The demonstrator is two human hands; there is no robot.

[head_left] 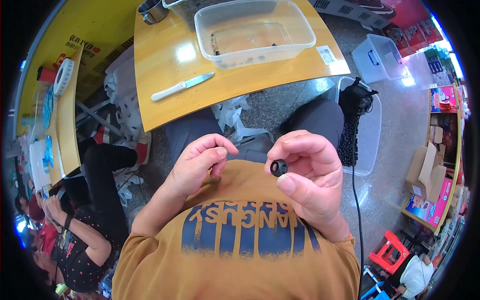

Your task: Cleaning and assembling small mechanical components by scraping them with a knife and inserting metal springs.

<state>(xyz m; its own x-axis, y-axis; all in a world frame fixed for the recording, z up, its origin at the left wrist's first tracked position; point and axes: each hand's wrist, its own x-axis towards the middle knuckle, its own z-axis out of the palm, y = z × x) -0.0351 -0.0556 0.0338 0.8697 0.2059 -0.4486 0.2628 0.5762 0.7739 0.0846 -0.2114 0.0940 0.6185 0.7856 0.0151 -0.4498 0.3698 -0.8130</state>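
Observation:
In front of my chest, my right hand [315, 175] pinches a small black ring-shaped part [283, 169] between thumb and fingers. Its round hole faces left and its outer wall looks ribbed. My left hand [202, 161] is a short way to the left, apart from the ring, with its fingers curled and the thumb against the index finger. Nothing shows in its grip. By my right knee stands a clear plastic bin [372, 150] with many small black pieces [348, 145] in it and a black bag [356, 95] at its far end.
Ahead, the wooden table [155, 70] carries a white-handled knife [182, 86], a clear tub [255, 55] with some dark bits, and a metal mug [152, 11]. A black cable [356, 200] hangs along my right side. Another person [82, 235] sits at left; a red stool [389, 251] stands right.

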